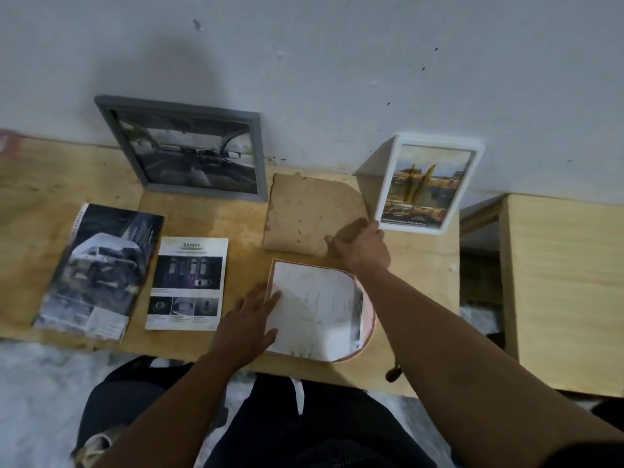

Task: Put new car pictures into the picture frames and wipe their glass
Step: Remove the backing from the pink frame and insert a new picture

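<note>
Presently left hand (248,320) lies flat, pinning paper (312,312) in the open frame (369,327) — right hand (363,244) grips backing board (304,217), likely to close it.

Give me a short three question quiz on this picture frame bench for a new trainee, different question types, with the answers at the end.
1. True or false: the grey frame leans against the wall.
2. Which item does the right hand grip? A) the brown backing board B) the white frame C) the safety leaflet
3. Fill in: the left hand rests flat with its fingers on the ____ sheet lying in the pink frame.

Key: 1 true; 2 A; 3 white
</note>
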Demonstrator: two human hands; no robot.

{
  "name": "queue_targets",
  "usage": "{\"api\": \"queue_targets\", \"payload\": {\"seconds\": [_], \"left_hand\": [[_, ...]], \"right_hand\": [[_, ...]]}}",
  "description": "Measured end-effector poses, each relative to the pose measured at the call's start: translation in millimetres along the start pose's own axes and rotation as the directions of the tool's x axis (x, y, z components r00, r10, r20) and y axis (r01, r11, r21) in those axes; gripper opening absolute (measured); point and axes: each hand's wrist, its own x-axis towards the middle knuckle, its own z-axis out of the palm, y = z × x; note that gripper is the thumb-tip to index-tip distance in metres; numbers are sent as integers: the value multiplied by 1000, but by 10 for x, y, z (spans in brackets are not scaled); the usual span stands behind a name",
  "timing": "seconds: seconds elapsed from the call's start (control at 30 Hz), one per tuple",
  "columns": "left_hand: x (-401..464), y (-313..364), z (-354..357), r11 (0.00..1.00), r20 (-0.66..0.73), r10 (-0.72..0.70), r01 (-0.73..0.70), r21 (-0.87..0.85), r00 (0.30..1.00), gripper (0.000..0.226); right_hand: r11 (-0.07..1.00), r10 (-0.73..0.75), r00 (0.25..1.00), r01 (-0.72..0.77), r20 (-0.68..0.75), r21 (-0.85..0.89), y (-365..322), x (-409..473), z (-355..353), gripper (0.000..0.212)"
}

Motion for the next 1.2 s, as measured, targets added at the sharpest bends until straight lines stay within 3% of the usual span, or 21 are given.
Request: {"api": "queue_targets", "payload": {"seconds": [0.17,0.4,0.57,0.8,0.9,1.07,1.2], "left_hand": [[6,-17,143,999,-35,-36,36,-6,999,81],[-56,-3,203,999,-49,-21,22,24,999,85],[-87,-16,254,998,-61,1,3,68,998,89],[-96,-11,273,997,-85,19,-13,71,996,87],[-94,-77,284,998,-76,48,-45,41,996,89],[-176,-146,195,993,-43,103,-105,-48,994,87],[-336,-221,103,946,-59,76,-91,-313,995,74]], "right_hand": [[987,115,992,-109,-45,116,-25,21,120,90],[960,205,979,-199,-10,195,-26,16,139,100],[911,289,957,-276,3,305,-55,21,156,95],[739,244,969,-152,-50,656,-83,-110,150,41],[665,180,977,-38,-111,746,-124,-225,87,38],[633,17,964,194,-264,750,-66,-425,-42,45],[595,37,930,273,-365,756,159,-855,-252,41]]}}
